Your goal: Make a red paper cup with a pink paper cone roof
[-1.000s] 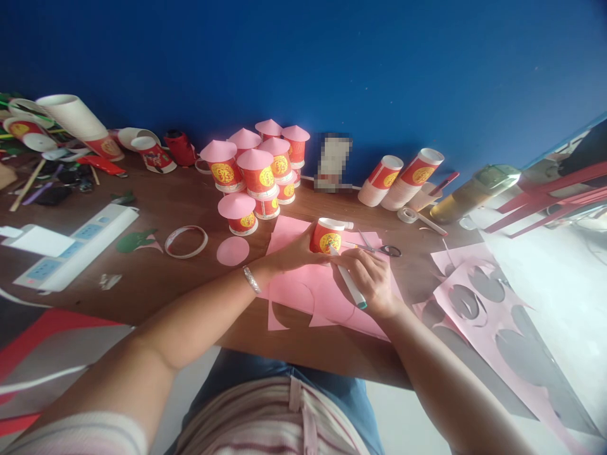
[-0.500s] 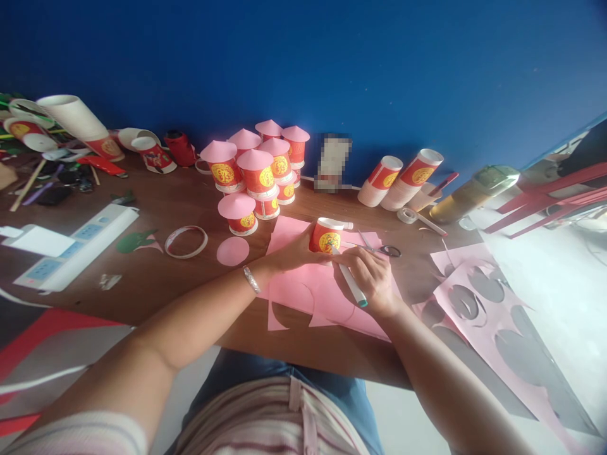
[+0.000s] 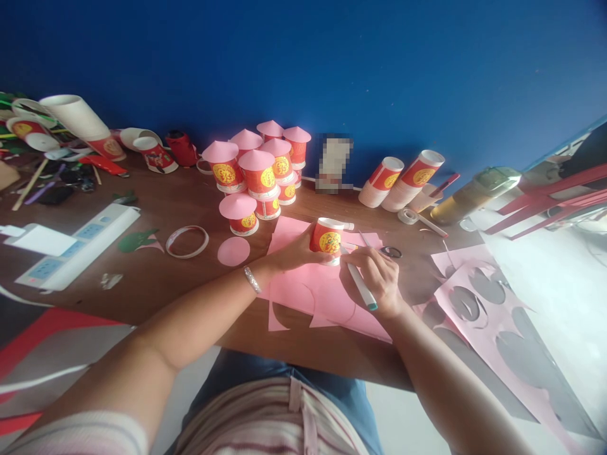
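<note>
In the head view, my left hand (image 3: 302,248) is closed around a red and white paper cup (image 3: 326,241) with a yellow emblem on its side. My right hand (image 3: 378,276) grips a white marker (image 3: 361,288) with a teal end, its tip close to the cup's right side. Whether the tip touches the cup I cannot tell. Pink paper sheets (image 3: 293,292) lie under both hands. Behind my right hand are scissors (image 3: 391,251), partly hidden. A pink paper disc (image 3: 233,251) rests left of the sheets.
Several cups with pink cone tops (image 3: 258,172) stand stacked behind. Further right are stacked cups (image 3: 383,183) and a bottle (image 3: 469,197). A tape ring (image 3: 186,242) and a power strip (image 3: 78,249) lie left; cut pink scraps (image 3: 478,328) lie right.
My right hand has shifted slightly right and down with the marker, drawing its tip from the emblem's middle toward the cup's right edge. My left hand and the cup stay almost still.
</note>
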A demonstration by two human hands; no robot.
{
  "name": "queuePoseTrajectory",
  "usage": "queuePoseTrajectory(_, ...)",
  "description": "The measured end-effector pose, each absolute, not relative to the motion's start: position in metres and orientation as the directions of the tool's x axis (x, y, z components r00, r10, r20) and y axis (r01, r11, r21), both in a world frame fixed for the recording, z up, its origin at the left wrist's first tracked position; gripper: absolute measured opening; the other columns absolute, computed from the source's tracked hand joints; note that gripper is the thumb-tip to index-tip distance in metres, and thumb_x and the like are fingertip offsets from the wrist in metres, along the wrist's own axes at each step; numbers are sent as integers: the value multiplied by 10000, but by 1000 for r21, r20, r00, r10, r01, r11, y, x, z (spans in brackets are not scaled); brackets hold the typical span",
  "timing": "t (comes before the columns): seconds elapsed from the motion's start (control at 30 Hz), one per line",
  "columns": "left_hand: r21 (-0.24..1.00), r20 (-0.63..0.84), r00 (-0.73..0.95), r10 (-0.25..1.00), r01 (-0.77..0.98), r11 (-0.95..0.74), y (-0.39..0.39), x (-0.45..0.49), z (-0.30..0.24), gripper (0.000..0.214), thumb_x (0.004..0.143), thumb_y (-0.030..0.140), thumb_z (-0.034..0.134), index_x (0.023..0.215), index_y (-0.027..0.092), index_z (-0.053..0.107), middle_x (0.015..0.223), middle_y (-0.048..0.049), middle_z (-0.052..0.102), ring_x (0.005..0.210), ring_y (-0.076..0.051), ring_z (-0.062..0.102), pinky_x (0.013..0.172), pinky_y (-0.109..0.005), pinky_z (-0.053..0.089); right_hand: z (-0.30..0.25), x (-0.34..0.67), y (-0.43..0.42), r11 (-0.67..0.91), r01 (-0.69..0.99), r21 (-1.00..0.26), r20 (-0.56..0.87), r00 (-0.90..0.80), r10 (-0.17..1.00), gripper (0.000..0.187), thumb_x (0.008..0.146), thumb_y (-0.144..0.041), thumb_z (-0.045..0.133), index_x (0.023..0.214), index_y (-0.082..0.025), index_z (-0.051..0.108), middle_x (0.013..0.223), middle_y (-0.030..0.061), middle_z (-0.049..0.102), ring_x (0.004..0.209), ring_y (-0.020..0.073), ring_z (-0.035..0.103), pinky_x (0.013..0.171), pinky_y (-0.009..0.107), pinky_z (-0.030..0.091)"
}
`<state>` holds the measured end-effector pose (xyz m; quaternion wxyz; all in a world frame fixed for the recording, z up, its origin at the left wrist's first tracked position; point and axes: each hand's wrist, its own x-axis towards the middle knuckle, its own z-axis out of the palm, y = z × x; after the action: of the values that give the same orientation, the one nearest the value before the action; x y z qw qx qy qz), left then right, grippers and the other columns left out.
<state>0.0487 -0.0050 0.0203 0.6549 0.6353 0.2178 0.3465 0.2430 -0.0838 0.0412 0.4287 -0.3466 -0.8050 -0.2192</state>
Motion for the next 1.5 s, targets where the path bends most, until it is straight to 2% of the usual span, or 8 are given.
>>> queuePoseTrajectory(0.33,972,180,659,730,-232,-30,-7,48,25,649,807,355,900,1360,211,592,1167,-118,690,1092,-264,654,857,-339,554,36,250,-84,700,715,0,820,-400,409,304,932,-36,608,1189,-195,649,920,56,717,784,169,686,680,275,517)
queuePoseTrajectory(0.57,974,129,658,742,-225,30,-8,47,26,671,811,356,896,1387,225,577,1145,-84,694,1008,-211,653,828,-314,541,43,243,-85,720,694,5,838,-396,376,263,925,-75,663,1149,-209,626,859,32,729,729,167,707,653,277,549)
queuePoseTrajectory(0.7,974,162,646,746,-226,-16,-6,48,17,665,793,368,907,1356,219,588,1216,-108,682,1077,-243,648,856,-327,543,42,241,-86,750,662,1,839,-408,359,259,907,-44,660,1109,-199,610,834,33,726,710,166,707,647,284,572)
queuePoseTrajectory(0.93,966,232,599,767,-234,-109,0,51,1,690,776,375,917,1353,217,573,1290,-131,648,1153,-273,624,910,-360,546,31,244,-87,755,656,13,804,-456,382,283,921,-36,636,1154,-196,618,876,43,732,733,165,701,677,303,602)
queuePoseTrajectory(1.3,971,233,589,774,-186,-151,-5,53,10,573,791,414,907,1222,199,596,1097,-73,652,1016,-209,598,904,-347,520,32,244,-88,754,656,32,776,-491,395,303,925,-2,557,1159,-184,620,913,64,750,746,169,708,669,296,577)
queuePoseTrajectory(1.5,971,237,581,779,-170,-168,-5,53,13,566,771,450,919,1165,193,603,1026,-59,648,998,-213,602,921,-366,522,29,243,-87,759,650,33,775,-497,391,305,912,5,573,1154,-173,624,937,76,758,762,174,713,683,294,576)
